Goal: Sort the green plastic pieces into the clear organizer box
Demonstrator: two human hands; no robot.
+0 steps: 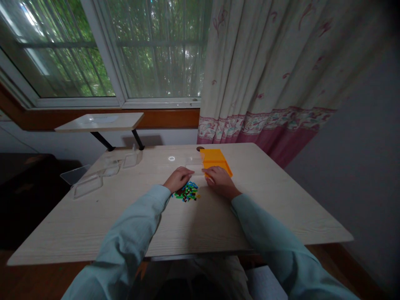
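The coloured pieces [187, 192] lie in a loose heap just below the fingertips of the left hand [178, 180], on the near side and partly under its edge. Each piece looks tiny, light and probably hard plastic, so a single piece would likely skid or roll away under a careless push; a fine pinch of thumb and forefinger across its sides should suit best. Just beyond the 2 sets of fingertips stands a faint clear box [194, 164], apparently thin, stiff and slick — best taken by its side walls, with little squeeze, since such plastic can crack. The orange case [215, 156] lies open just beyond the right hand [221, 182], partly hidden by its fingers; it seems light and fairly rigid, easiest to hold at an outer edge.

The left hand has its fingers bunched and pointing towards the right, thumb close in. The right hand is bent low, its fingertips pointing back at the left, with a narrow gap between the 2 hands. Whether either set of fingers pinches a piece or touches the clear box cannot be told — the tips are too small. Well off to the left of the left fingers are more clear containers [88, 186] on the table top [125, 233].
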